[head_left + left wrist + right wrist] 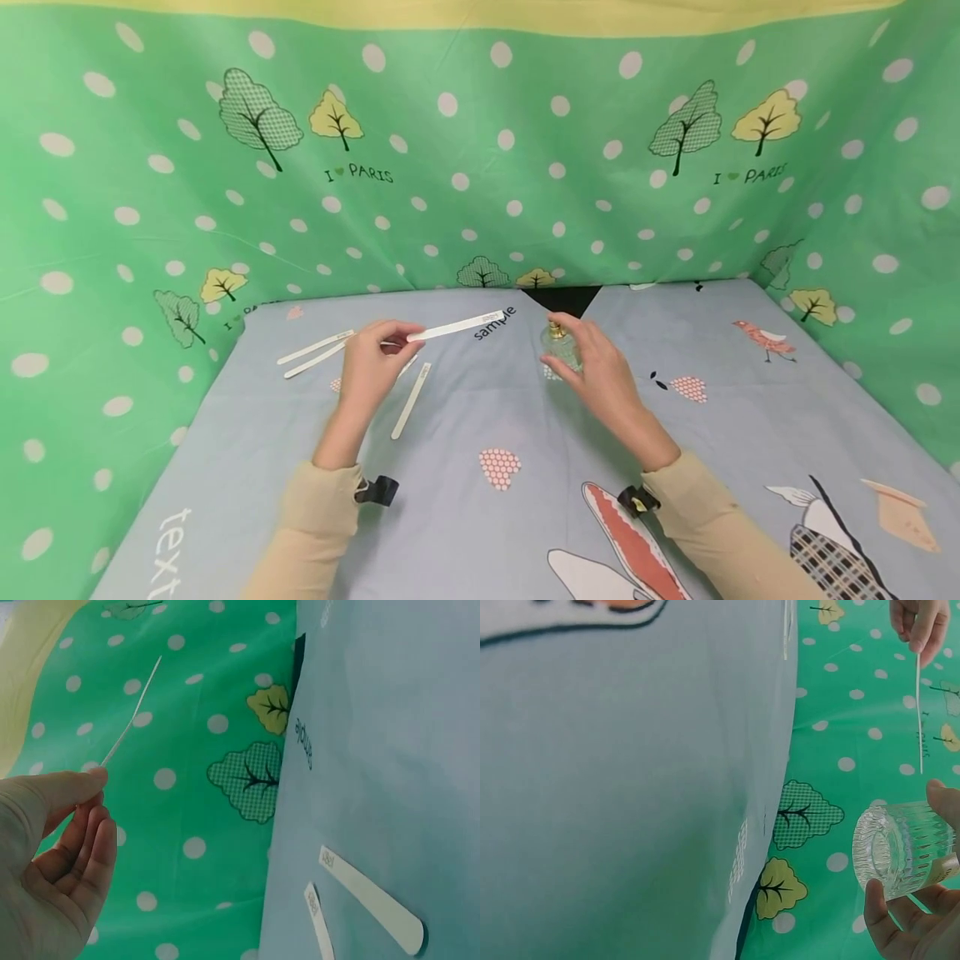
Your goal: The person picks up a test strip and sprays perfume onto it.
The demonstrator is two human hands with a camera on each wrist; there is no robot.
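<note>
My left hand pinches one end of a white paper perfume test strip between thumb and fingers. The strip points right, above the sheet, with small print near its far end. In the left wrist view the strip appears edge-on and slightly bent. A clear ribbed glass perfume bottle with a gold neck is gripped by my right hand, thumb and fingers around it. The head view shows the bottle upright, a short gap from the strip's tip. Part of it is hidden behind the fingers.
Several more white strips lie on the grey-blue printed sheet near my left hand, one strip just right of it and another strip to its left. A green dotted curtain closes off the back and sides.
</note>
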